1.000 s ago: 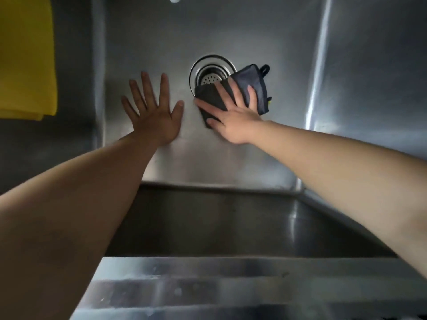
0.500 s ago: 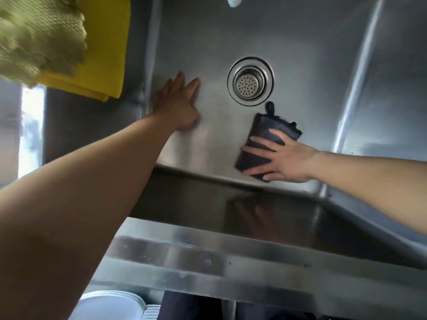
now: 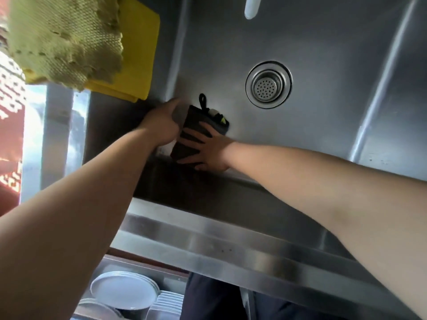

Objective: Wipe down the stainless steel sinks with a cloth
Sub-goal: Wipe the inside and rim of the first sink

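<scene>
I look down into a stainless steel sink [image 3: 323,42] with a round drain strainer [image 3: 268,84] in its floor. A dark folded cloth [image 3: 194,128] with a hanging loop lies flat on the sink floor near the front left corner. My right hand [image 3: 208,150] presses on it with fingers spread. My left hand [image 3: 161,123] rests just left of the cloth against the sink floor near the left wall, its fingers partly hidden and blurred.
A yellow cloth [image 3: 141,54] and a yellow-green textured cloth [image 3: 64,38] hang over the sink's left divider. A white faucet tip [image 3: 251,8] pokes in at the top. The sink's front rim [image 3: 231,245] runs below my arms. White plates [image 3: 124,289] are stacked underneath.
My right hand has slid the dark cloth from beside the drain to the front left corner. My left hand has shifted toward the left wall, close to the cloth. The camera has tilted right.
</scene>
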### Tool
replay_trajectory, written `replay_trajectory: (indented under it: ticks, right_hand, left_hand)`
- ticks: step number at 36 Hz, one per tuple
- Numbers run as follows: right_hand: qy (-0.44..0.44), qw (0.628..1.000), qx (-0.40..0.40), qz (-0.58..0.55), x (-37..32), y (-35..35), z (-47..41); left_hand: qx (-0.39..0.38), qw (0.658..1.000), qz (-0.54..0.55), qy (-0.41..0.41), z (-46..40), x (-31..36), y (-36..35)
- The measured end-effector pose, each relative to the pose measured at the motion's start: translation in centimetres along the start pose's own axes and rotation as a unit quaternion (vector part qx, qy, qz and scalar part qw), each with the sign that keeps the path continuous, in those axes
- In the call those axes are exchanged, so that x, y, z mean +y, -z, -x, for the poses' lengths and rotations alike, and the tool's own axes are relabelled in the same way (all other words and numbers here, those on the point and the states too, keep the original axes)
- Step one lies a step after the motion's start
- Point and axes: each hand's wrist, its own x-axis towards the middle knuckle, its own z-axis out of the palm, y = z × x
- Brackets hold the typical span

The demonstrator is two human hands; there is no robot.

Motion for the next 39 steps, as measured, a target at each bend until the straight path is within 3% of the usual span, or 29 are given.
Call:
replay_trajectory:
  ticks: [6,14,21,26,28,30,32,35,39]
  right_hand:
    - [0.034,0.999,-0.006,0.01,2.1,-2.4,5.6]
    - [-0.105,0.989,-0.075,-0.078,1.6,-7.0,17.4]
    - [-0.22,0.934,-0.206,-0.193,1.1,-7.9,24.4]
    - [-0.259,0.881,-0.299,-0.259,1.3,-2.5,25.3]
    - [-0.29,0.881,-0.234,-0.293,1.4,0.7,26.1]
    - [-0.337,0.884,-0.087,-0.313,1.1,3.5,28.0]
    - [-0.408,0.856,0.069,-0.309,0.5,5.6,31.1]
    - [-0.518,0.778,0.234,-0.268,-1.0,6.8,36.3]
    - [-0.654,0.64,0.339,-0.219,-3.3,5.7,41.0]
  left_hand:
    - [0.013,0.999,-0.01,0.037,1.1,1.2,-1.6]
    - [-0.023,1.0,0.0,0.017,2.8,4.8,-4.3]
    - [-0.05,0.998,0.022,0.025,5.3,6.7,-4.8]
    - [-0.091,0.995,0.021,0.021,8.1,8.5,-5.0]
    - [-0.118,0.993,0.01,0.01,9.0,9.6,-5.4]
    - [-0.141,0.99,-0.003,-0.005,9.4,11.1,-6.0]
    - [-0.158,0.987,-0.031,-0.019,9.7,12.8,-6.9]
    - [-0.179,0.98,-0.077,-0.047,10.0,15.5,-8.7]
    - [-0.213,0.965,-0.114,-0.099,9.9,19.7,-11.8]
